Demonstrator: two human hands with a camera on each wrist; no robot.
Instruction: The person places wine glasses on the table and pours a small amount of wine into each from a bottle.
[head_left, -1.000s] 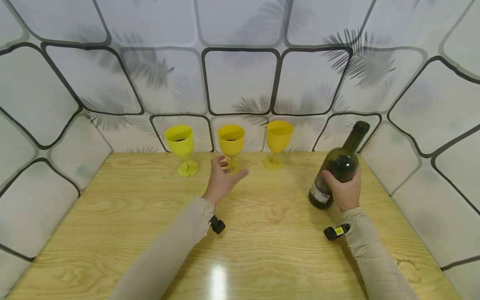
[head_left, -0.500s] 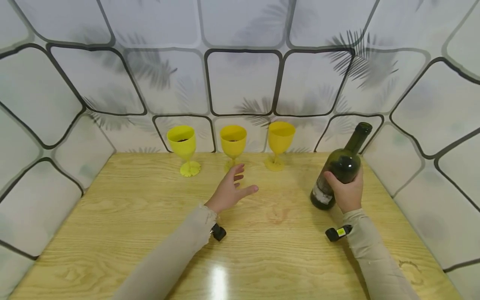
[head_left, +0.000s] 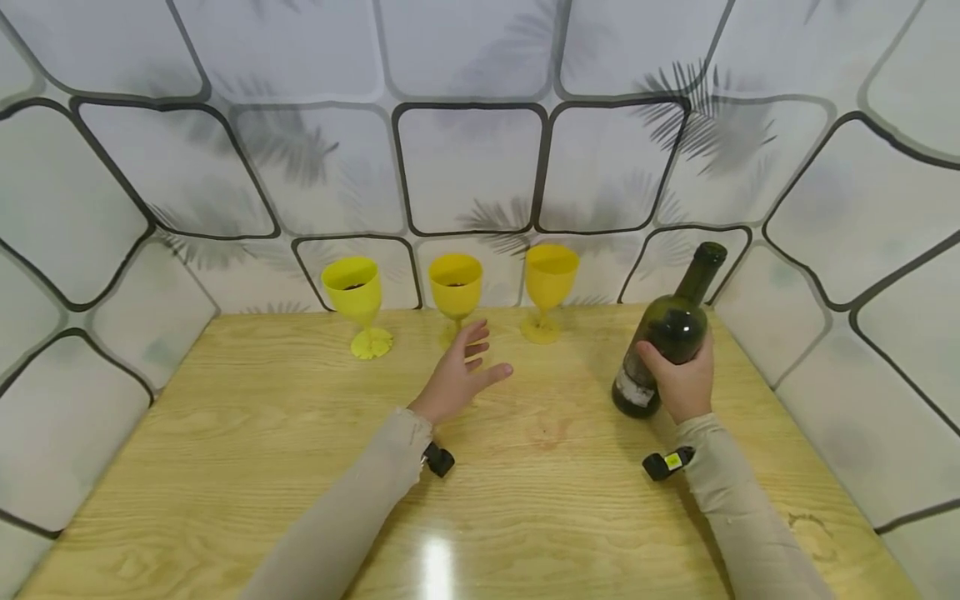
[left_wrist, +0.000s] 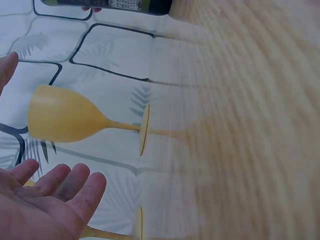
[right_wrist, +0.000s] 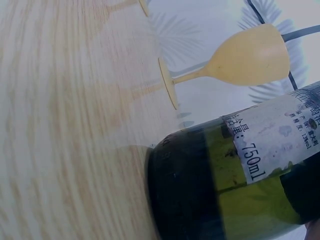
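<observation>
My right hand (head_left: 686,379) grips a dark green wine bottle (head_left: 667,333) around its body, with the neck up. A worn white label (right_wrist: 275,135) shows on it in the right wrist view. Whether its base touches the table, I cannot tell. My left hand (head_left: 456,375), fingers apart and slightly bent, holds nothing just in front of the middle yellow goblet (head_left: 456,283), partly covering its foot. To the left stands a brighter yellow goblet (head_left: 356,287); dark contents show in both. The right yellow goblet (head_left: 551,275) stands upright between my left hand and the bottle; no contents show.
The goblets stand in a row near the back of the wooden table (head_left: 525,500). A patterned wall covering (head_left: 472,167) rises right behind them and along both sides. A ring-shaped mark (head_left: 810,533) lies on the table at the front right.
My left hand has drawn back from the middle goblet, towards me and slightly right, then stayed there. The right hand keeps its grip on the bottle. The head view has shifted slightly.
</observation>
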